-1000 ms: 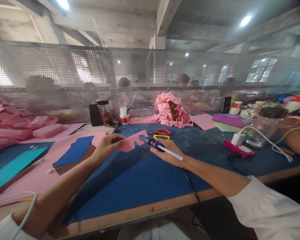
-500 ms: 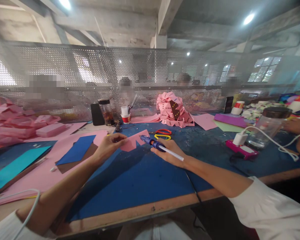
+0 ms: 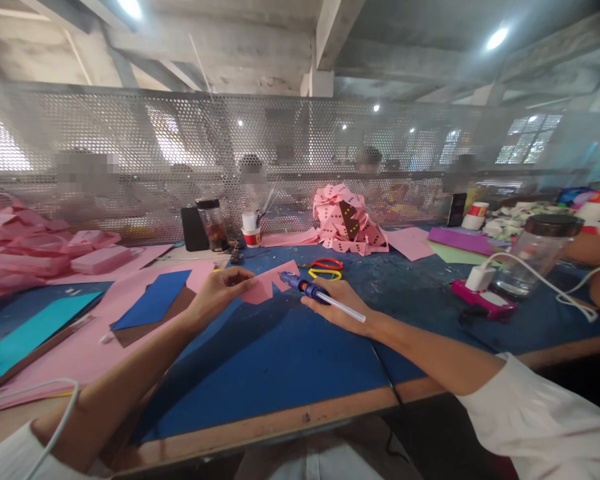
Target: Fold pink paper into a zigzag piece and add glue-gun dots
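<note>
Between thumb and fingers, my left hand (image 3: 227,285) pinches the left end of a pink notched paper piece (image 3: 259,291), held above the blue tabletop (image 3: 260,373). My right hand (image 3: 341,303) is wrapped round a blue glue gun (image 3: 300,285), with a clear glue stick (image 3: 347,310) poking out of its back end. The gun's tip points left and meets or nearly meets the paper's right part; I cannot tell whether they touch. Just behind the gun lie scissors (image 3: 326,269) with red and yellow handles.
Pink folded pieces (image 3: 25,247) heap up at left, near blue card (image 3: 155,300) and teal card (image 3: 40,333). Dotted pink pieces (image 3: 347,220) pile at the back before a perforated screen (image 3: 290,133). At right stand a magenta power strip (image 3: 483,300) and a jar (image 3: 535,257); another person's arm shows there.
Both hands keep nearly the same place. The glue gun has shifted very slightly left along the pink paper piece.
</note>
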The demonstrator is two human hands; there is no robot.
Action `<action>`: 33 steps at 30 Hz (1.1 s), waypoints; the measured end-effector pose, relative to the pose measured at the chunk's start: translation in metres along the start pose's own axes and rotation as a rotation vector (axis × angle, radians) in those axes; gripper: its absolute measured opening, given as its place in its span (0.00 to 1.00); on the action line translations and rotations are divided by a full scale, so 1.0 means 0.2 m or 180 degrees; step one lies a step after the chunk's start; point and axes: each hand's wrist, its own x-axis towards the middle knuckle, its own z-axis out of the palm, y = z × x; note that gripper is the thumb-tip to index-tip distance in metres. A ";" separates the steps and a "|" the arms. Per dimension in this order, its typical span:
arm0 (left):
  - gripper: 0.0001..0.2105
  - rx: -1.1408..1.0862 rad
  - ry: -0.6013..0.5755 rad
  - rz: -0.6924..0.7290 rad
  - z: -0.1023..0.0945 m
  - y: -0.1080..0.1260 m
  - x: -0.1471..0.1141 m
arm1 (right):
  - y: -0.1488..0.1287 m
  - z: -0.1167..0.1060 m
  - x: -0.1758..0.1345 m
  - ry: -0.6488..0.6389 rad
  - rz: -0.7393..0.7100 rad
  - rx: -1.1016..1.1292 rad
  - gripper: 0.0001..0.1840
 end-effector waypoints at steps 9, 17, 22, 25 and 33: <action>0.15 0.0071 0.0045 0.0034 0.00 0.01 0.00 | -0.01 0.00 0.00 -0.0029 0.0044 -0.0068 0.11; 0.16 0.0065 0.0059 0.0033 0.01 0.02 -0.01 | 0.00 0.00 0.00 -0.0029 0.0097 -0.0171 0.12; 0.16 0.0025 -0.0006 0.0013 0.00 0.00 0.00 | 0.00 0.00 0.00 -0.0044 0.0096 -0.0183 0.13; 0.16 0.0003 -0.0002 0.0005 0.00 -0.01 0.00 | 0.00 0.00 0.00 -0.0037 0.0098 -0.0211 0.12; 0.16 0.0017 0.0004 0.0018 0.00 0.01 0.00 | 0.00 0.00 0.00 -0.0057 0.0163 -0.0243 0.12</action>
